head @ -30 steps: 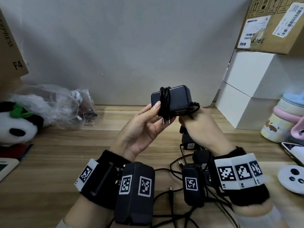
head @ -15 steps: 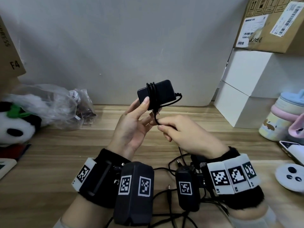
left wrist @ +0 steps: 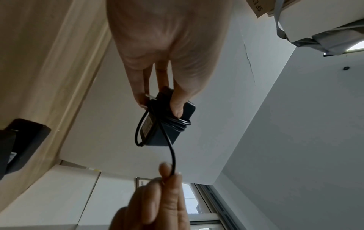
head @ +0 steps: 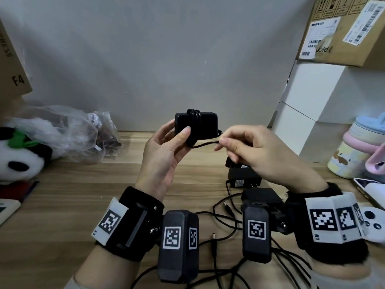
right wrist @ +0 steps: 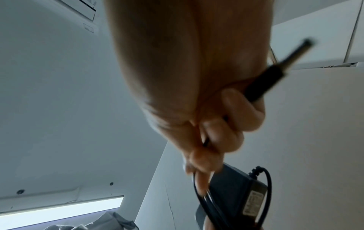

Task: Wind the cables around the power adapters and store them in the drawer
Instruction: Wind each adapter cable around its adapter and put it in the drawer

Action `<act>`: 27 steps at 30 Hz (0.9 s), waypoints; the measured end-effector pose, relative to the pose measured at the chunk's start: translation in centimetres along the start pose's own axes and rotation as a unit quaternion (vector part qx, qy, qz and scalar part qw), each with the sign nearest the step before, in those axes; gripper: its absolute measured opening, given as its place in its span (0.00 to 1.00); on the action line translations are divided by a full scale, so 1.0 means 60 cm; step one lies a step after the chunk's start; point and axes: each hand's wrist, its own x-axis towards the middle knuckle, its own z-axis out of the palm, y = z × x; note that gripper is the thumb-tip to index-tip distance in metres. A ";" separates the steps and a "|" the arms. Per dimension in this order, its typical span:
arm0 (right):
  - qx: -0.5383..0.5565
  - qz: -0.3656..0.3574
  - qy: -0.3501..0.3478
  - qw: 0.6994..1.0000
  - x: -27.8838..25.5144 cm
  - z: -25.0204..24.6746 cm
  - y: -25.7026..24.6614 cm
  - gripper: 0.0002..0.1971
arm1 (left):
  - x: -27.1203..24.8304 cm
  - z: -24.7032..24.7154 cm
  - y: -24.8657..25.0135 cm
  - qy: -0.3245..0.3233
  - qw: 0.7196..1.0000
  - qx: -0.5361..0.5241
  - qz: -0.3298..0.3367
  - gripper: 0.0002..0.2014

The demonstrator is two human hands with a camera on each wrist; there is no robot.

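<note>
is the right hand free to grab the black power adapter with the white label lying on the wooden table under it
Probably not yet. The right hand pinches the black cable of the wound black adapter held by the left hand. The labelled adapter lies unobstructed below it.

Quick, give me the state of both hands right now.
Left hand: grips the black power adapter, thumb pressed on its front.
Right hand: pinches the adapter's loose cable; its barrel plug sticks out past the palm.
</note>
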 end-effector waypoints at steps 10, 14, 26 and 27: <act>0.250 0.028 0.273 0.928 0.002 -0.021 -0.002 0.04 | -0.007 0.007 -0.006 -0.101 0.988 0.048 -0.104 0.16; 0.398 0.006 0.277 0.874 0.000 -0.023 -0.009 0.08 | -0.015 0.016 -0.009 -0.127 0.982 0.036 -0.133 0.20; 0.333 0.022 0.226 0.915 0.005 -0.017 0.000 0.13 | -0.018 0.008 -0.014 -0.207 0.963 0.156 -0.080 0.20; 0.325 0.023 0.220 0.920 0.006 -0.015 0.001 0.13 | -0.018 0.008 -0.014 -0.218 0.958 0.176 -0.060 0.23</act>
